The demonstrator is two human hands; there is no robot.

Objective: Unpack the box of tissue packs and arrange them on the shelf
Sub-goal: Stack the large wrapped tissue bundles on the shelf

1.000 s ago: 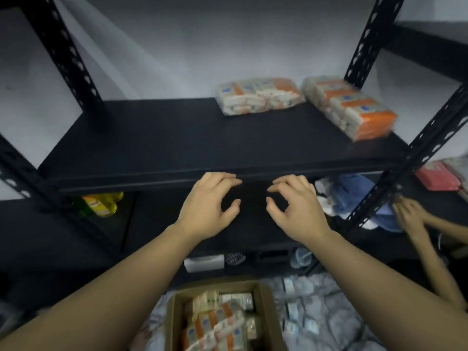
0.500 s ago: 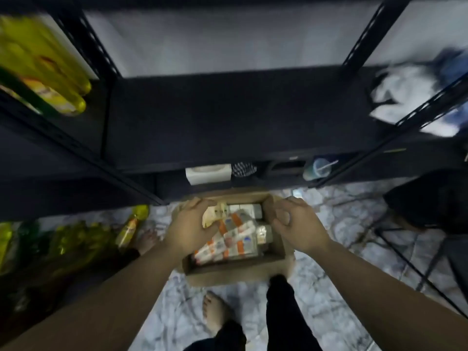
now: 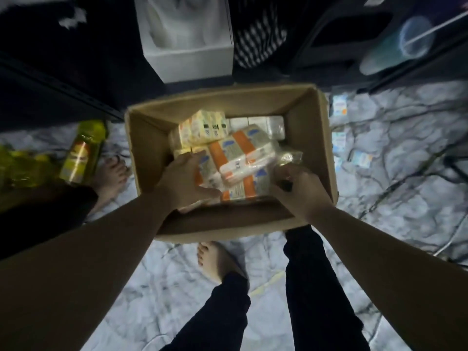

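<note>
View from above, looking straight down at an open cardboard box (image 3: 307,138) standing on a marble-patterned floor (image 3: 395,188), just in front of a dark shelf (image 3: 50,79). Inside the box lie several tissue packs; the topmost is a clear-wrapped tissue bundle (image 3: 238,160) with orange bands, lying at a slant near the box's near wall. Behind it, toward the far wall, sit a yellowish pack (image 3: 202,129) and a white pack (image 3: 266,125).

The left hand (image 3: 184,181) reaches into the box, fingers spread and curled round the bundle's left end, thumb along its near edge. The right hand (image 3: 298,191) is at the bundle's right end, fingers closed on the crinkled plastic wrap there.

On the lowest shelf board stand a white carton (image 3: 192,59) and a tipped plastic cup (image 3: 395,46). A yellow bottle (image 3: 81,155) lies on the floor left of the box. Small loose packets (image 3: 339,122) lie on the floor to the right. The person's bare feet and dark trouser legs show below the box.
</note>
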